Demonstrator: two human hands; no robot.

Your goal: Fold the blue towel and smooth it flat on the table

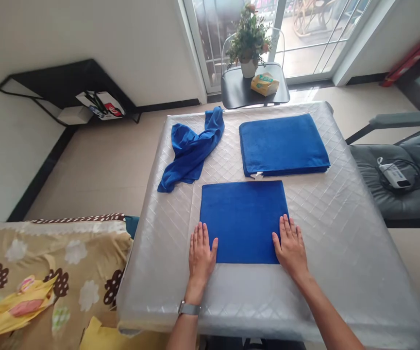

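A blue towel [244, 218] lies flat on the table in front of me, folded into a neat rectangle. My left hand [201, 250] rests open and flat at its left edge, fingers pointing away from me. At the right edge, my right hand [290, 243] is also open, its thumb and fingers over the border. Beyond this towel sits a neat stack of folded blue towels [282, 143], with a white tag showing at its near left corner. Farther left, a crumpled blue towel [195, 150] lies loosely twisted.
A quilted silvery cover [341, 272] drapes the table. Behind it, a dark folding chair [239, 97] holds a potted plant [249, 43] and a yellow tissue pack [265, 84]. A grey armchair [366, 194] stands right, a flower-patterned bed or sofa [86, 277] left.
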